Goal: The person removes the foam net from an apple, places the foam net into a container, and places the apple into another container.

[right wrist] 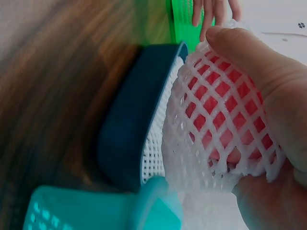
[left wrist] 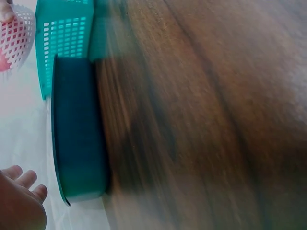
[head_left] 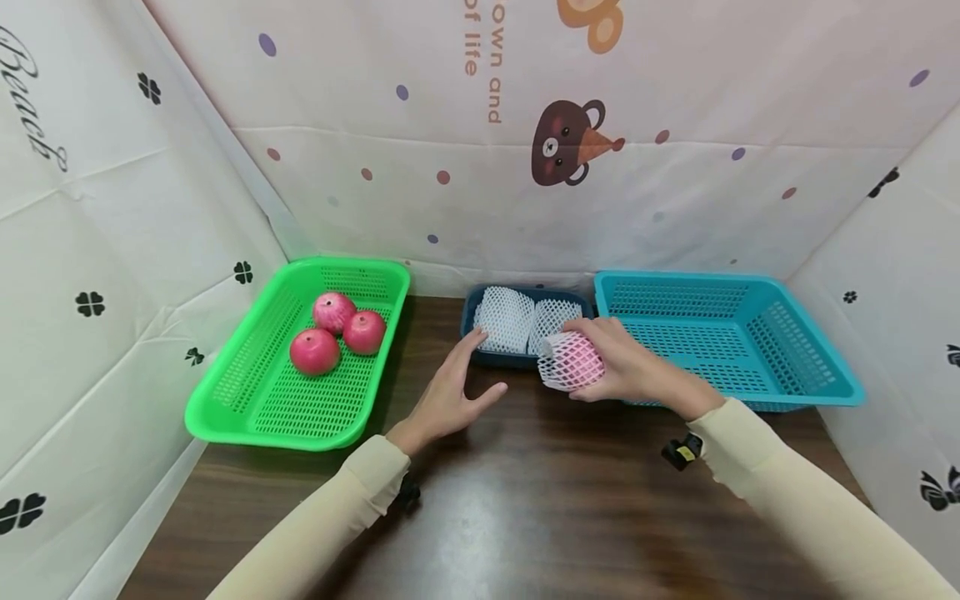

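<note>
My right hand (head_left: 611,358) holds a round pinkish-red fruit (right wrist: 225,105) covered by a white foam net sleeve (head_left: 555,364), over the front right of a small navy basket (head_left: 506,361). Thumb and fingers wrap the netted fruit from the right. My left hand (head_left: 450,392) has its fingers spread and holds nothing; its fingertips are at the navy basket's left front edge in the head view. White foam net sleeves (head_left: 504,319) lie in that basket. Three pinkish-red fruits (head_left: 315,352) without nets sit in a green basket (head_left: 273,437) at the left.
A blue perforated basket (head_left: 795,400) stands right of the navy one. All the baskets are on a dark wooden table (head_left: 480,500), near a printed cloth (head_left: 450,208) hanging behind them. More cloth (head_left: 90,250) hangs at the left side.
</note>
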`<state>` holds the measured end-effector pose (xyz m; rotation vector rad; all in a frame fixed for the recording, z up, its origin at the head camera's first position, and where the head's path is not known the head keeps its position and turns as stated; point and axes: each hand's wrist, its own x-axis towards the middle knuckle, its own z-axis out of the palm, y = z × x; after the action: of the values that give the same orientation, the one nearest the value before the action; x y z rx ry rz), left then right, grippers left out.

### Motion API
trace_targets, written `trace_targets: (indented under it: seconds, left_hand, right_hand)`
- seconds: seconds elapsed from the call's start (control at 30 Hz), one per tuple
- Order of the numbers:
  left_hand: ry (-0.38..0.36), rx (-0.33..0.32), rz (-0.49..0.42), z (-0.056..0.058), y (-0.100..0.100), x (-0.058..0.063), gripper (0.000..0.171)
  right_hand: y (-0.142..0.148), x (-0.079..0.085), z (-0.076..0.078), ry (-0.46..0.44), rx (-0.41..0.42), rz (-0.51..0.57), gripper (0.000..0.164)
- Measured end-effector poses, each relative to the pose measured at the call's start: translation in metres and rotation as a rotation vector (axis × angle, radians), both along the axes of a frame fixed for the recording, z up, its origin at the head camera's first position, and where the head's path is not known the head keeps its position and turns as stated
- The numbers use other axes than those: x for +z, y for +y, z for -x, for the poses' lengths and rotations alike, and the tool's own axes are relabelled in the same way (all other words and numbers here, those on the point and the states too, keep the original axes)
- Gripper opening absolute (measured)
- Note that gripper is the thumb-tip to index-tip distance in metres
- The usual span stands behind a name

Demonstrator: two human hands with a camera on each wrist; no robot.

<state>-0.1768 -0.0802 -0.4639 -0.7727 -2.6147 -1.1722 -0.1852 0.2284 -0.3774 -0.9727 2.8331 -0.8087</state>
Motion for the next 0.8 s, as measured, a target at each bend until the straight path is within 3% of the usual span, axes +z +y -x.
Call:
trace_targets:
  seconds: [0.8]
  left_hand:
    - [0.038,0.000,0.013,-0.010,-0.020,-0.011,0.081]
  right_hand:
    - [-0.044,-0.035,-0.006,-0.039,0.077,-0.005,0.092]
